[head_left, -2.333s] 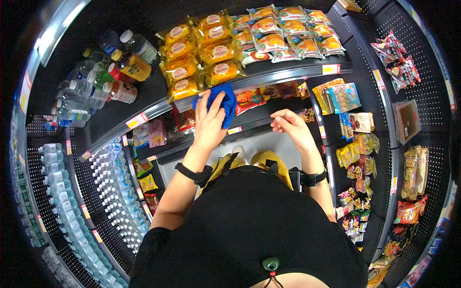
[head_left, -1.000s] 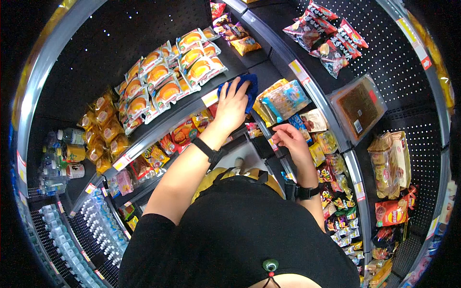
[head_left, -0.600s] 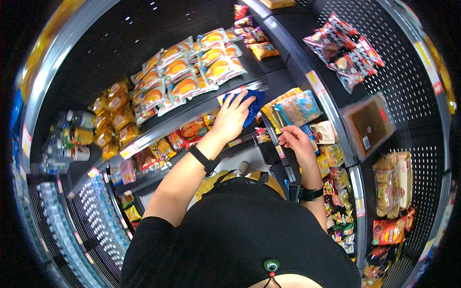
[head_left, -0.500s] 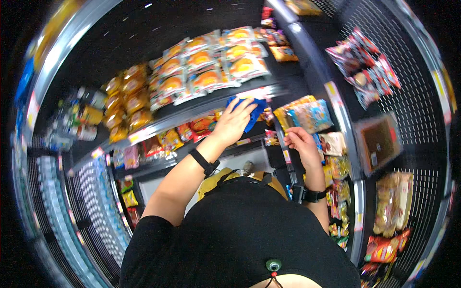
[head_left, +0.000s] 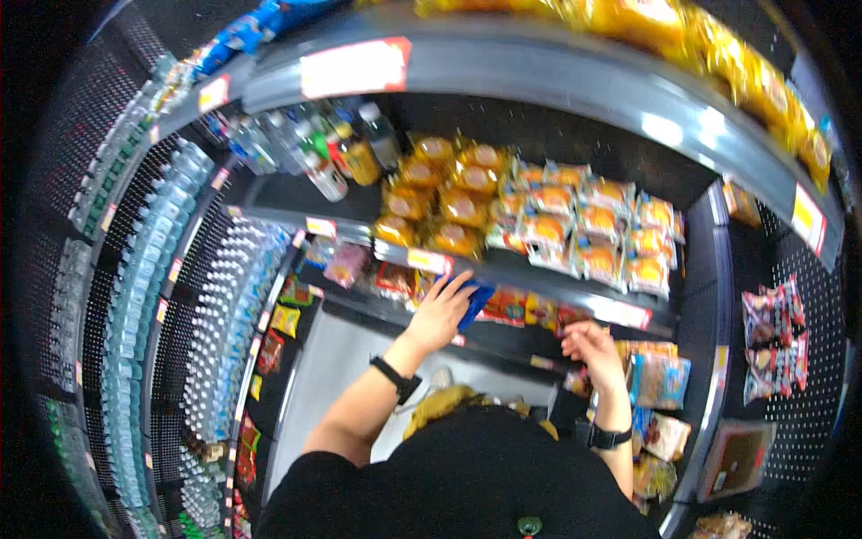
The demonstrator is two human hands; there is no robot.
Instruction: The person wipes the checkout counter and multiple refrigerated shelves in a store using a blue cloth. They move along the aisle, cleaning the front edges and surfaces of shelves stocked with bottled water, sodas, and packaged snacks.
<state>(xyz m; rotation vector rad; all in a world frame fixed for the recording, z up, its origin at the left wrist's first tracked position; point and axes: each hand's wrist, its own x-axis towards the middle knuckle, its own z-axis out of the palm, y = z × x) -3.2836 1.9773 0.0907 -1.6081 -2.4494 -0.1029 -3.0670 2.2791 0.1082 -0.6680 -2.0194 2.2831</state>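
Note:
My left hand [head_left: 440, 314] presses a blue cloth [head_left: 474, 304] against the front edge of the middle shelf [head_left: 521, 274], fingers spread over it. Part of the cloth sticks out to the right of the fingers. A price label [head_left: 429, 261] sits on the edge just above the fingertips. Above that edge stand golden-wrapped packages [head_left: 462, 207] and, to their right, rows of clear packs with orange rounds [head_left: 599, 220]. My right hand [head_left: 593, 352] hangs in the air before the shelf at the right, its fingers loosely curled and nothing visible in them.
Bottles [head_left: 359, 157] stand at the shelf's left end. Rows of water bottles [head_left: 135, 332] fill the left shelves. An upper shelf edge [head_left: 557, 67] crosses above. Snack bags [head_left: 660, 382] lie near my right forearm, and red-and-white packs [head_left: 774, 337] farther right.
My left hand and the cloth have slid left along the shelf edge, from below the orange-round packs to near the golden packages. The view has turned left and tilted up. My right hand stays raised.

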